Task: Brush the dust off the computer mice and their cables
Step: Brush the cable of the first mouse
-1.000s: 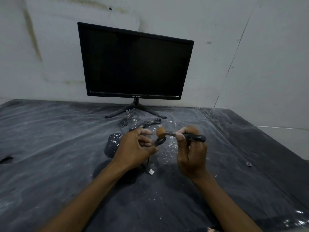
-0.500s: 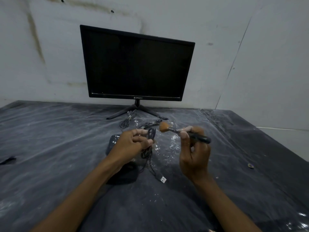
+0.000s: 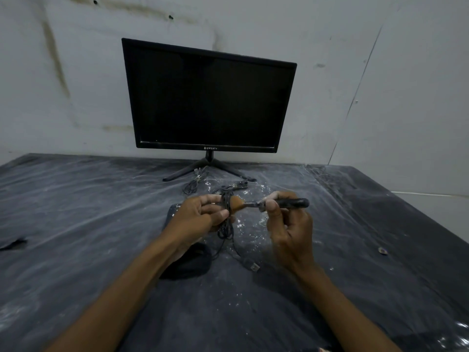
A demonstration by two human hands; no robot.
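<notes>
Mouse cable (image 3: 226,226) bunched in left hand (image 3: 200,216), USB plug (image 3: 254,267) lying on table (image 3: 76,212). Right hand (image 3: 289,229) grips brush (image 3: 269,204), bristles touching cable.

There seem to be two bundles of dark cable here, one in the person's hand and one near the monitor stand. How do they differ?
The dark bundled cable in the left hand is lifted off the table and held by the left hand, with its plug end trailing down; the dark coiled cable by the monitor stand lies flat, untouched. The held one meets the brown-bristled brush; the other does not. Both look thin and dark.
</notes>
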